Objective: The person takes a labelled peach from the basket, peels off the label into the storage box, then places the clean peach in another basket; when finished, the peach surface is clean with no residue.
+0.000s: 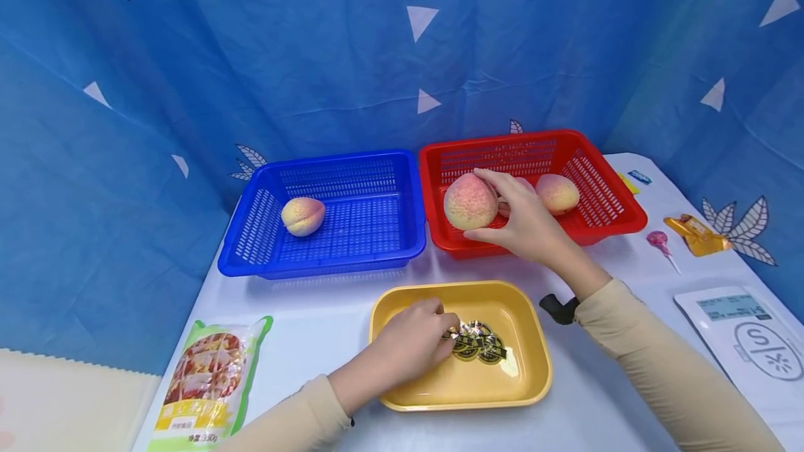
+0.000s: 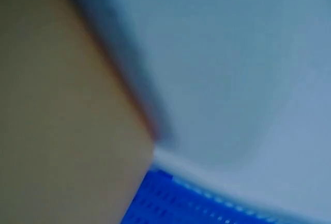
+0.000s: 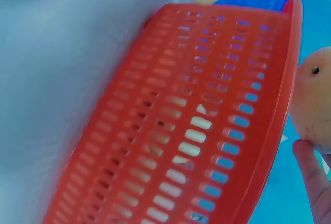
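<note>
My right hand (image 1: 527,218) holds a pink and yellow peach (image 1: 470,202) between thumb and fingers, over the left part of the red basket (image 1: 461,246). In the right wrist view a fingertip (image 3: 306,154) touches the peach (image 3: 318,100) beside the basket wall (image 3: 207,115). Other peaches (image 1: 557,194) lie in that basket, one partly hidden by the hand. My left hand (image 1: 411,342) reaches into the yellow tray (image 1: 461,396), fingers curled down at shiny black-and-gold round packets (image 1: 477,342). Its fingertips are hidden, so whether it grips a packet is unclear. The left wrist view is blurred.
A blue basket (image 1: 345,260) with one peach (image 1: 303,216) stands left of the red one. A food bag (image 1: 210,382) lies front left. To the right are a lollipop (image 1: 658,239), an orange packet (image 1: 697,234), a white pouch (image 1: 741,333) and a black object (image 1: 557,309).
</note>
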Motion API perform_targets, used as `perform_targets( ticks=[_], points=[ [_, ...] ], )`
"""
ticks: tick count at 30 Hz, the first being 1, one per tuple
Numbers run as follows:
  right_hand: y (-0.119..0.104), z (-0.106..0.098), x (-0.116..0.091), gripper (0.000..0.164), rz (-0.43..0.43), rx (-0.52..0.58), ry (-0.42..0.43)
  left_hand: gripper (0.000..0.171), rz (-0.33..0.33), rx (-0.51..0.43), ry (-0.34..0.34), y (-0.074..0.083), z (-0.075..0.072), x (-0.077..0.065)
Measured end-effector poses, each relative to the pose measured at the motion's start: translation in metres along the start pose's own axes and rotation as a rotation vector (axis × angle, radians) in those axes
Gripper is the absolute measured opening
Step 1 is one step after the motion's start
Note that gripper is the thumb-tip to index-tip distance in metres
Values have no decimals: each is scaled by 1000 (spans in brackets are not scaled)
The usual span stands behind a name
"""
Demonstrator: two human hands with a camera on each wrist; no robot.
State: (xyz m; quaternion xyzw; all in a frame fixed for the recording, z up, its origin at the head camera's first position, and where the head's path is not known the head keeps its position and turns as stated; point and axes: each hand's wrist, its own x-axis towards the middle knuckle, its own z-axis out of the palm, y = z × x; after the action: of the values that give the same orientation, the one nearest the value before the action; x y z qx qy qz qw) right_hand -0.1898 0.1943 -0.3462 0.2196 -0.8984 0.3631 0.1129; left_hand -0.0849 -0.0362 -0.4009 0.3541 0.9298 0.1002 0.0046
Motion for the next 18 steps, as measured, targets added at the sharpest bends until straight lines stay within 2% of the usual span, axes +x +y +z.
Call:
perform_targets(
  ticks=[3,7,10,12,15,18],
  points=[
    [8,-7,-4,92,14,18,9,28,-20,-30,112,-2,-14,6],
    [22,-20,-7,92,30,18,29,41,-81,-88,297,-14,-30,21],
    [34,-34,-8,92,93,22,10,50,-158,-131,370,-26,-37,34],
    [44,-44,-8,91,153,35,-20,57,-213,-152,361,-33,-40,42],
    [63,-60,-8,91,220,24,-72,66,-292,-167,282,-41,-40,54],
    [84,-73,-10,92,243,-31,-110,71,-326,-162,208,-46,-39,63]
  ],
)
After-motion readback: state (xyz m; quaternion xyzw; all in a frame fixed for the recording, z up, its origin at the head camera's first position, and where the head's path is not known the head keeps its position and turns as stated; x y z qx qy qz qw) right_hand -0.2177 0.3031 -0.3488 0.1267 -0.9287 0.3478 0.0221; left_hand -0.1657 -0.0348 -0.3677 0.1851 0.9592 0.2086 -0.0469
